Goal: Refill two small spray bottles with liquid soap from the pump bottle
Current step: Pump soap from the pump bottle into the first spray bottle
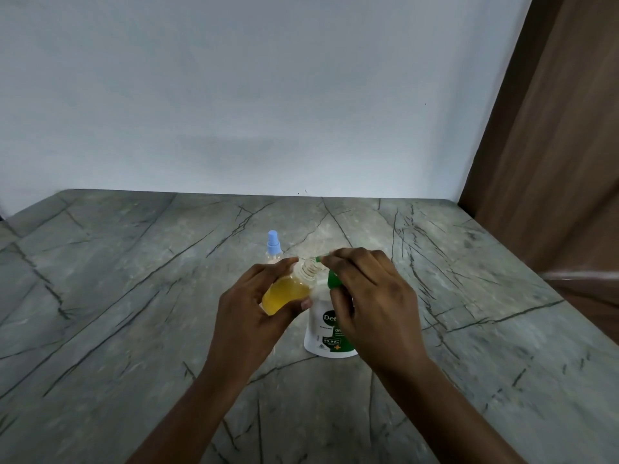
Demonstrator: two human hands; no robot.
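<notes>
My left hand grips a small clear plastic spray bottle, half full of yellow soap, with its ribbed neck open and tilted. My right hand curls over the green pump head of the white pump bottle, nozzle at that neck. A blue-capped spray bottle stands behind on the veined grey stone countertop.

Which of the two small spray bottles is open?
The yellow-filled bottle in the left hand: bare threaded neck. The other bottle wears a blue cap.
</notes>
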